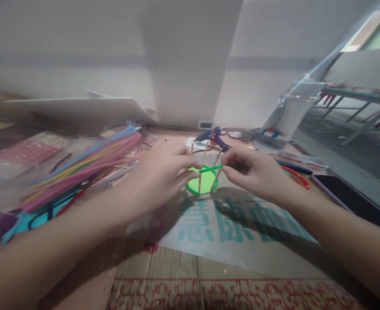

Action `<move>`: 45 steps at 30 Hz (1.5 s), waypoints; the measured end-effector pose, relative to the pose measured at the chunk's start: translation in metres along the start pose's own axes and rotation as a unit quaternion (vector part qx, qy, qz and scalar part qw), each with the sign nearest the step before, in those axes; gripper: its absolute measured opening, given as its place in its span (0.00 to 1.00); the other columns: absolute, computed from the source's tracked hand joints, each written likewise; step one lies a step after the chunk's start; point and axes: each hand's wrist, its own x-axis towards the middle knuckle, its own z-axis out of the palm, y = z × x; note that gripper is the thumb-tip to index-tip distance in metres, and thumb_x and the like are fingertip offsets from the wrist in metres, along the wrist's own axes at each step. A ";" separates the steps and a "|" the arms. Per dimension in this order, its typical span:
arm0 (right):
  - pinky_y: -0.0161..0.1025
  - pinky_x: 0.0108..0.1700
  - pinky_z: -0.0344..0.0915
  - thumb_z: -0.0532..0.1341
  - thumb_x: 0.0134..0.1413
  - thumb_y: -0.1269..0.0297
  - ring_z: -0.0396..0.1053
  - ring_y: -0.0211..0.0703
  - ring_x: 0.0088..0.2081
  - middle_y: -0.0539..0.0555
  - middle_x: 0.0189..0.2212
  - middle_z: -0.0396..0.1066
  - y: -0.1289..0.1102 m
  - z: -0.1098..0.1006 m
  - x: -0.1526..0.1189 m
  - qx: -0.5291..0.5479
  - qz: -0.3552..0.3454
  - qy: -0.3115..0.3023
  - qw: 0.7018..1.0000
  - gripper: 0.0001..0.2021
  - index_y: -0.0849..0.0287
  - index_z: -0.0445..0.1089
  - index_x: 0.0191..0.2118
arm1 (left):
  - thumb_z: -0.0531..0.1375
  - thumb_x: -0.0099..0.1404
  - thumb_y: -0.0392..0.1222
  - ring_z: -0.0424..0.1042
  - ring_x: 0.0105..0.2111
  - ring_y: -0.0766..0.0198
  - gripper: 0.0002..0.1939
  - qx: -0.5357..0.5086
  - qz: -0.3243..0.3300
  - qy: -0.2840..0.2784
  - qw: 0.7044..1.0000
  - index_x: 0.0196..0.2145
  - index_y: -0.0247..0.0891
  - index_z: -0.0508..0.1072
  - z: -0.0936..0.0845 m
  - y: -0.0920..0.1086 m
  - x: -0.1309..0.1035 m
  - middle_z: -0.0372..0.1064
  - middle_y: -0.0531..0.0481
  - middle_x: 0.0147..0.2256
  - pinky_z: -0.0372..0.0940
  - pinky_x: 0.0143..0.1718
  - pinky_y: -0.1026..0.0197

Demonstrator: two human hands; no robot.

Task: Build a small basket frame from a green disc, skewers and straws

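Observation:
A small frame with a lime-green base (207, 184) stands in front of me, with several thin wooden sticks (205, 151) rising around its edge. Green trim runs along the base's rim. Across the sticks, above the base, stretches a green pipe cleaner (212, 168). My left hand (168, 170) closes thumb and fingers at its left end, beside a stick. On the other side, my right hand (256, 170) pinches its right end between thumb and forefinger. The fingers partly cover the left and right sticks.
Behind the frame lies a blue glue gun (220, 140). Bundled coloured pipe cleaners (112, 157) fill the left side. To the right are orange-handled scissors (301, 178), a phone (347, 198) and a clear water container (295, 114). A sheet with teal characters (190, 245) lies underneath.

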 end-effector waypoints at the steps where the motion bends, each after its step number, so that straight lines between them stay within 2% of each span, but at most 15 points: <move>1: 0.35 0.32 0.63 0.60 0.54 0.71 0.67 0.36 0.29 0.48 0.28 0.70 0.000 0.000 0.000 -0.002 0.001 0.001 1.000 0.03 0.57 0.68 0.33 | 0.61 0.69 0.40 0.68 0.38 0.60 0.08 0.003 0.001 0.000 1.000 0.43 0.42 0.80 0.001 0.000 -0.001 0.73 0.48 0.38 0.59 0.38 0.58; 13: 0.33 0.31 0.62 0.60 0.53 0.73 0.67 0.35 0.29 0.48 0.28 0.71 0.004 0.001 -0.001 -0.007 -0.001 -0.006 1.000 0.04 0.57 0.69 0.34 | 0.61 0.69 0.39 0.66 0.38 0.59 0.05 0.006 0.000 -0.005 1.000 0.39 0.41 0.78 0.010 0.003 -0.002 0.71 0.50 0.36 0.56 0.37 0.58; 19: 0.33 0.31 0.62 0.60 0.54 0.72 0.66 0.35 0.29 0.47 0.27 0.69 0.006 0.002 0.000 -0.004 -0.013 0.001 1.000 0.03 0.57 0.68 0.34 | 0.62 0.68 0.39 0.68 0.43 0.56 0.08 0.029 0.011 0.045 0.999 0.46 0.40 0.75 0.014 0.003 -0.001 0.73 0.48 0.40 0.58 0.42 0.56; 25: 0.34 0.31 0.62 0.59 0.54 0.72 0.66 0.35 0.28 0.47 0.27 0.69 0.007 0.004 0.001 -0.001 -0.007 0.003 1.000 0.03 0.58 0.68 0.33 | 0.63 0.68 0.41 0.69 0.41 0.55 0.06 0.055 0.006 0.034 0.998 0.42 0.39 0.75 0.014 0.001 -0.002 0.73 0.48 0.39 0.57 0.40 0.56; 33: 0.34 0.31 0.62 0.59 0.54 0.72 0.66 0.35 0.28 0.48 0.27 0.69 0.006 0.003 -0.002 -0.026 -0.017 0.002 0.999 0.03 0.57 0.68 0.32 | 0.62 0.68 0.38 0.69 0.40 0.57 0.04 0.058 0.032 0.057 0.996 0.41 0.39 0.75 0.014 0.003 0.000 0.73 0.49 0.36 0.57 0.40 0.56; 40: 0.35 0.31 0.62 0.59 0.54 0.72 0.66 0.36 0.28 0.48 0.27 0.70 0.005 0.003 -0.002 -0.030 -0.010 0.007 0.999 0.03 0.57 0.68 0.33 | 0.62 0.68 0.38 0.68 0.38 0.58 0.03 0.028 0.008 0.035 0.999 0.39 0.38 0.76 0.014 0.000 0.000 0.72 0.49 0.36 0.56 0.37 0.57; 45: 0.35 0.30 0.61 0.59 0.54 0.72 0.65 0.36 0.28 0.48 0.26 0.69 0.002 0.004 -0.003 -0.045 -0.008 0.004 0.999 0.03 0.57 0.68 0.32 | 0.60 0.69 0.36 0.68 0.40 0.58 0.07 -0.003 0.005 0.015 1.000 0.42 0.42 0.78 0.011 -0.007 -0.002 0.73 0.49 0.38 0.58 0.38 0.58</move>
